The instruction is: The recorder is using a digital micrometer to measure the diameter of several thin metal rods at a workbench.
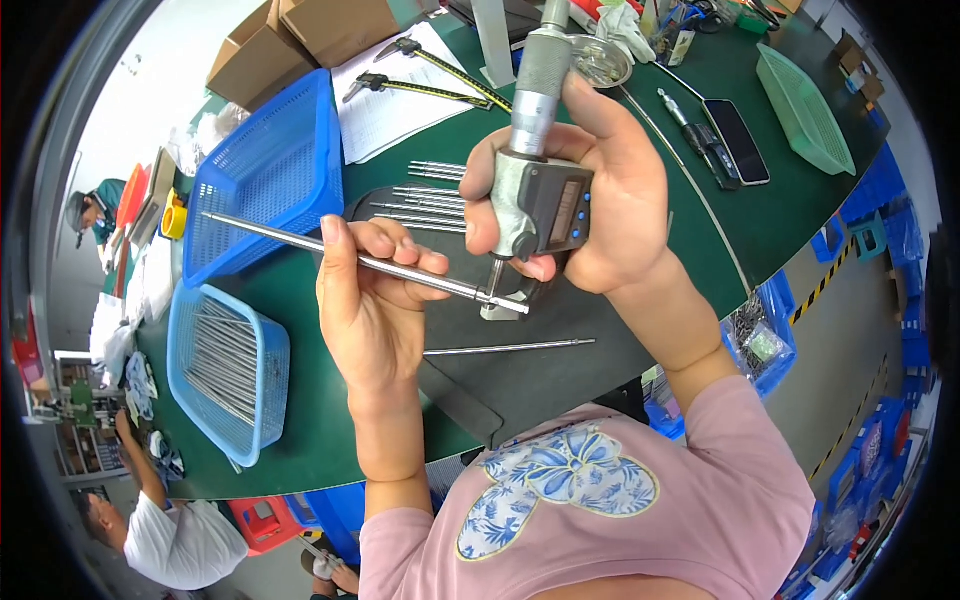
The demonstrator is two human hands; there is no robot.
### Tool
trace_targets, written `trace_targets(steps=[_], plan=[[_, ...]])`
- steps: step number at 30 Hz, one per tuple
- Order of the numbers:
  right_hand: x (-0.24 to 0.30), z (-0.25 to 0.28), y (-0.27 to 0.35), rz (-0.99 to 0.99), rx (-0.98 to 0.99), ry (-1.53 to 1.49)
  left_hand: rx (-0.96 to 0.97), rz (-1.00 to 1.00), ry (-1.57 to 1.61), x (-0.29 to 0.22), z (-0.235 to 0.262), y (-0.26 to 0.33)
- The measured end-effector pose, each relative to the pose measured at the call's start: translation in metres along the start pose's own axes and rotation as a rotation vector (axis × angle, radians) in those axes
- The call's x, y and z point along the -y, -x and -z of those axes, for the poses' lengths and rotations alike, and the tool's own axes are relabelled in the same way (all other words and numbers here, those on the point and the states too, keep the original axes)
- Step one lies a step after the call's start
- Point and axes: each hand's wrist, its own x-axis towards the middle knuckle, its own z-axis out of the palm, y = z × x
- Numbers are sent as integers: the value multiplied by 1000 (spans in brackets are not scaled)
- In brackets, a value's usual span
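My left hand (368, 295) holds a long thin steel rod (285, 238), its right end set between the jaws of a digital micrometer (538, 190). My right hand (605, 190) grips the micrometer's grey body, with the thumb up beside its barrel. Under my hands lies a dark mat (560, 375) on the green bench (300, 430). One loose rod (510, 348) rests on the mat just below my hands. Several more rods (425, 205) lie in a row behind them.
A blue basket (228, 368) full of rods stands at the left, an empty blue basket (268, 175) behind it. Calipers (425, 90) lie on paper at the back. A phone (745, 140), a green basket (805, 105) and cardboard boxes (300, 40) are farther off. Other people work at the left.
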Motion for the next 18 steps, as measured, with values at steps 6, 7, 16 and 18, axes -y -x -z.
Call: trace_targets(steps=[6, 7, 16, 18], plan=[[0, -1, 0, -4, -8, -42, 2, -2, 11, 1, 0, 0], [0, -2, 1, -17, -34, -62, -3, -2, 16, 1, 0, 0], [-2, 2, -1, 2, 50, -17, 3, -9, 12, -1, 1, 1], [-4, 0, -1, 15, 22, -6, 15, -14, 16, -3, 1, 2]])
